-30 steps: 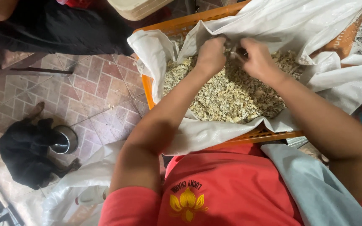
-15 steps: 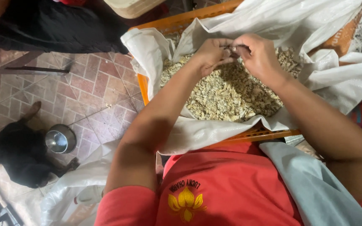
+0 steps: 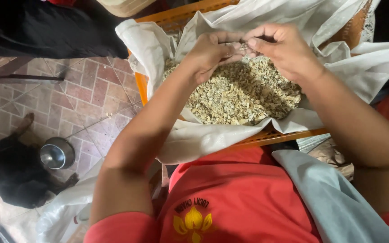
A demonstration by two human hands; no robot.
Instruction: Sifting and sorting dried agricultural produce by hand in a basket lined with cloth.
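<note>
Head view, left to right: black dog (image 3: 12,173) lying on tiled floor (image 3: 86,99) beside steel bowl (image 3: 57,153). Orange crate (image 3: 266,139) lined with white sack (image 3: 203,139), filled with pale dried husks (image 3: 235,94). Left hand (image 3: 208,51) and right hand (image 3: 284,47) raised together over the heap, fingertips pinched on one small piece (image 3: 241,45) between them. Seemingly mid-peel or sorting; needs a fine, steady pinch.

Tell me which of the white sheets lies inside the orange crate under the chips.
The white liner sack draped over the orange crate holds the pale chips; the other white sheet lies crumpled on the tiled floor.
</note>
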